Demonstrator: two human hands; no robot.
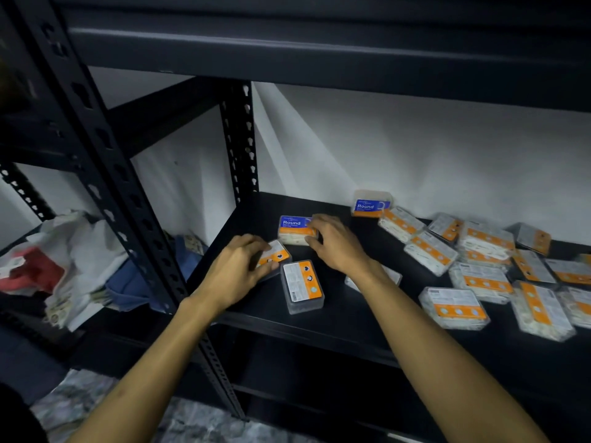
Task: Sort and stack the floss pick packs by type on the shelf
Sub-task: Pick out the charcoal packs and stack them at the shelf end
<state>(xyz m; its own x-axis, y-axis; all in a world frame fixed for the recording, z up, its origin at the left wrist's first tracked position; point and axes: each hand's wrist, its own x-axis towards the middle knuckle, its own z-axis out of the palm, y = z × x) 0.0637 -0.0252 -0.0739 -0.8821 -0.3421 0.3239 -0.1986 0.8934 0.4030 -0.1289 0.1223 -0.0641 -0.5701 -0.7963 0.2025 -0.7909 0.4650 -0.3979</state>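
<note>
1. While both arms reach over the black shelf (319,318), the left hand (238,270) has its fingers curled round a small clear pack (275,255), back label up: white and orange, print too small to read.
2. Right hand (335,241) grips a blue-label pack (295,230) at its right end; label reads "Round", blue over an orange strip, smaller text unreadable.
3. Just below and between the two grips, a third pack (302,286) lies flat, back up, with an orange strip showing three small icons.
4. Behind and right of the right hand, another "Round" pack (371,204) stands by the white wall.
5. Well right of both grips, a loose pile of packs (479,266) lies scattered, orange-and-white backs up, some overlapping.
6. One pack (391,276) is partly hidden under the right wrist.
7. Left of the left hand, past the shelf post, bags and cloth (64,266) sit on a neighbouring shelf.
</note>
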